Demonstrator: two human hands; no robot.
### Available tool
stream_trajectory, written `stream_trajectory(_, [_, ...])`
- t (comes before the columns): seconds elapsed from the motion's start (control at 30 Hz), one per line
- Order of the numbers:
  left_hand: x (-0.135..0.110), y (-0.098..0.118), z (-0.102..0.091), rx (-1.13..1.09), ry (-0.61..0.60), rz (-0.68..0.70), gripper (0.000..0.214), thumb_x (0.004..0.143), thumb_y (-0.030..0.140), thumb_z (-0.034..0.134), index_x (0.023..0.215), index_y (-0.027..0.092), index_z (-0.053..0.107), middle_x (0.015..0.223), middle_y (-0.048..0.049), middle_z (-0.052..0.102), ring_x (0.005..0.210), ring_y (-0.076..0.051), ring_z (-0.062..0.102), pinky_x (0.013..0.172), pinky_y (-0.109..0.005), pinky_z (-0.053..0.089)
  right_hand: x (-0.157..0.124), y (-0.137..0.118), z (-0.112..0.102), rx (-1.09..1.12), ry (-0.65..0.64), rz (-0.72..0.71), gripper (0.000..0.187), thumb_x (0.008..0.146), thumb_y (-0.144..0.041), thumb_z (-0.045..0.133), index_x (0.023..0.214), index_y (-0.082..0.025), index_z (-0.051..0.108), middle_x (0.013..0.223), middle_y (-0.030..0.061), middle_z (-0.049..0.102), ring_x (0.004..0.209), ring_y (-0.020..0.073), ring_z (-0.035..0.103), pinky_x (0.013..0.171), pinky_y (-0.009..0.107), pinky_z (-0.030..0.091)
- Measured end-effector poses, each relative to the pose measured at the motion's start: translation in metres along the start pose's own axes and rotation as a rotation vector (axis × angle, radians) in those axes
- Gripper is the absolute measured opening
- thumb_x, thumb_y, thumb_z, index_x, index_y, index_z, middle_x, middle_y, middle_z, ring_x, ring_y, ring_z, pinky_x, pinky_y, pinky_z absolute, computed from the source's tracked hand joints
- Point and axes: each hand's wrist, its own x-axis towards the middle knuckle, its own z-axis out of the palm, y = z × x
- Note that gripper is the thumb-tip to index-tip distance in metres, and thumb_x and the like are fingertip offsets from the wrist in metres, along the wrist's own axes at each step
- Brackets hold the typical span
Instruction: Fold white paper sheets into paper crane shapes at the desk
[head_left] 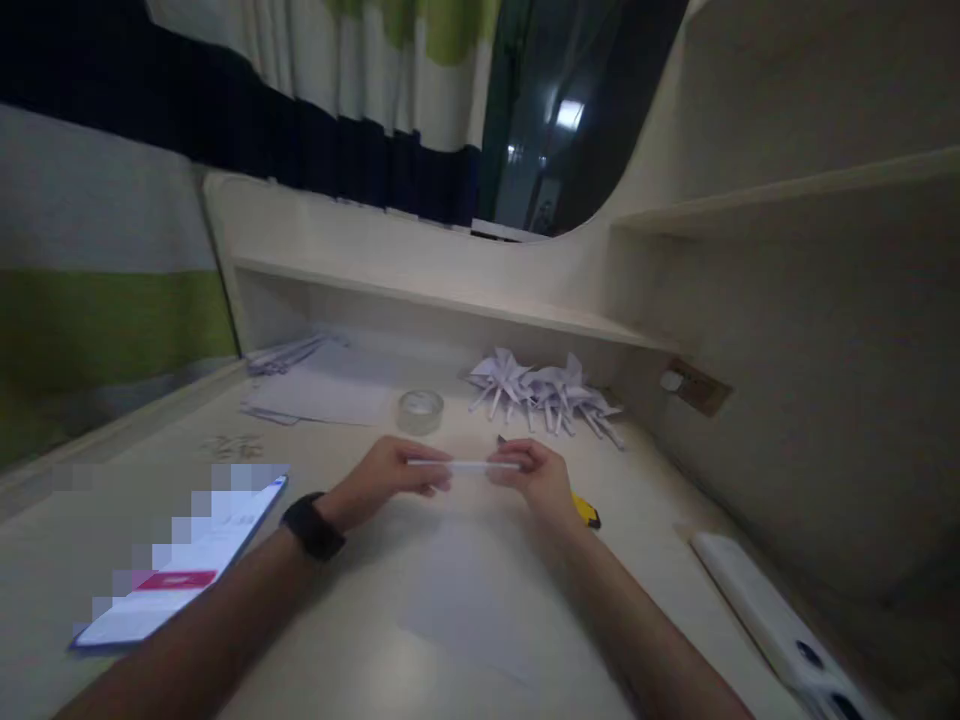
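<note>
Between my two hands a thin rolled paper stick (469, 464) is stretched level above the desk. My left hand (394, 468), with a dark watch on its wrist, pinches the stick's left end. At the other end my right hand (534, 472) is closed on it with thumb and fingers. A yellow cutter (585, 510) lies beside my right wrist, partly hidden by it; a dark tip shows above the right fingers. Below my hands a pale sheet of paper (465, 600) rests on the desk, its outline faint.
A roll of clear tape (420, 411) sits behind my hands. Several paper pinwheels (544, 390) are heaped at the back right, and paper sheets (322, 385) at the back left. A lit tablet (187, 570) lies left, a white power strip (772, 610) right.
</note>
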Motion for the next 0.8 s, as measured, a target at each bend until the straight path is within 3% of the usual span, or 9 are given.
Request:
stream_trajectory(0.33, [0.002, -0.004, 0.003, 0.045, 0.004, -0.045, 0.034, 0.078, 0.039, 0.067, 0.098, 0.012, 0.072, 0.077, -0.0095, 0.074, 0.064, -0.016, 0.066, 0.056, -0.023, 0.05, -0.001, 0.005, -0.003, -0.035, -0.009, -0.058, 0.035, 0.048, -0.025, 0.086, 0.076, -0.019, 0.066, 0.074, 0.0043, 0.074, 0.073, 0.0219, 0.07, 0.072, 0.035, 0.056])
stream_trajectory(0.5, [0.001, 0.0, 0.003, 0.111, 0.016, -0.01, 0.027, 0.077, 0.036, 0.067, 0.086, 0.011, 0.073, 0.072, -0.009, 0.073, 0.061, -0.015, 0.065, 0.055, -0.023, 0.05, 0.0, 0.009, -0.003, -0.026, -0.067, -0.061, 0.038, 0.05, -0.025, 0.085, 0.081, -0.018, 0.066, 0.08, 0.0053, 0.075, 0.075, 0.0219, 0.071, 0.073, 0.035, 0.056])
stream_trajectory(0.8, [0.003, -0.001, 0.006, 0.288, 0.081, 0.045, 0.027, 0.076, 0.034, 0.066, 0.089, 0.011, 0.074, 0.068, -0.0069, 0.073, 0.054, -0.014, 0.062, 0.049, -0.021, 0.045, 0.001, 0.012, -0.002, -0.079, -0.04, -0.049, 0.035, 0.049, -0.026, 0.084, 0.077, -0.018, 0.066, 0.076, 0.0063, 0.074, 0.074, 0.0232, 0.071, 0.072, 0.036, 0.056])
